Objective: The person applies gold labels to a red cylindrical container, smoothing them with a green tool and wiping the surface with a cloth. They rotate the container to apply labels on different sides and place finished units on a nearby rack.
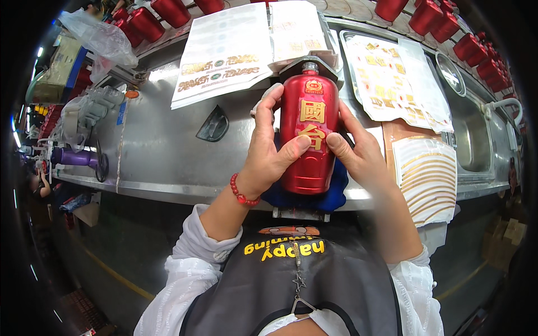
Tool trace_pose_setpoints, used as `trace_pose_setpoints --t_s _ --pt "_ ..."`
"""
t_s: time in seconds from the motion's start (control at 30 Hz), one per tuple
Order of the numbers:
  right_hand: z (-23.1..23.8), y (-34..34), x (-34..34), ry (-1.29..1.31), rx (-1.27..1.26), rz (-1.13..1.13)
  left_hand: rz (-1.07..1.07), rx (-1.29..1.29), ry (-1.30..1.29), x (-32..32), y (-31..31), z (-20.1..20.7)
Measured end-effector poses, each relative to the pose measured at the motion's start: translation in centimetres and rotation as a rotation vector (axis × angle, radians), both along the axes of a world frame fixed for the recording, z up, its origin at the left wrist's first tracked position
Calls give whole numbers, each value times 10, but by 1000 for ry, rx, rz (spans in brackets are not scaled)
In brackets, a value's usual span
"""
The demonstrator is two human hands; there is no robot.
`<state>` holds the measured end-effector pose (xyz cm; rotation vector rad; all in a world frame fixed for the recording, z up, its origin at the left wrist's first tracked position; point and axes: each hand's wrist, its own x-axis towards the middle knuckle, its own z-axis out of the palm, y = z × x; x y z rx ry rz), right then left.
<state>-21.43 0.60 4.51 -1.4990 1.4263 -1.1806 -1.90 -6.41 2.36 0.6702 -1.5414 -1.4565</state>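
A glossy red bottle [309, 171] with gold lettering and a gold emblem lies in front of me, its dark neck pointing away. Beneath its lower end is a blue cloth [338, 187]. My left hand [268, 140] grips the bottle's left side, its thumb pressed on the lower gold character. From the right, my right hand [358, 147] holds the other side, and its thumb rests at that character's right edge. A grey cloth-like piece [264, 106] shows by my left fingers. The bottle hides what supports it underneath.
Left of the bottle, a dark flat scraper-like piece [213, 124] lies on the steel worktop [157, 140]. White sheets with gold decals [221, 53] are behind it. On the right are a tray of decal sheets [386, 73], gold-striped sheets [426, 176] and a sink [473, 140]. Red bottles [148, 23] line the back.
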Motion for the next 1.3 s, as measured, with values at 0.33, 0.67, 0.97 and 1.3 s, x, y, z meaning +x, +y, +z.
trace_pose_setpoints --t_s 0.33,0.67,0.97,1.3 --pt "-3 0 -4 -133 45 36 -116 113 178 2 0 1" --pt "-3 -1 -4 -77 0 48 -109 55 126 1 0 -1" --pt "2 0 -1 -17 -46 47 -34 -50 27 -1 -1 -3" --pt "12 -21 5 65 0 -136 60 36 27 -11 -20 4"
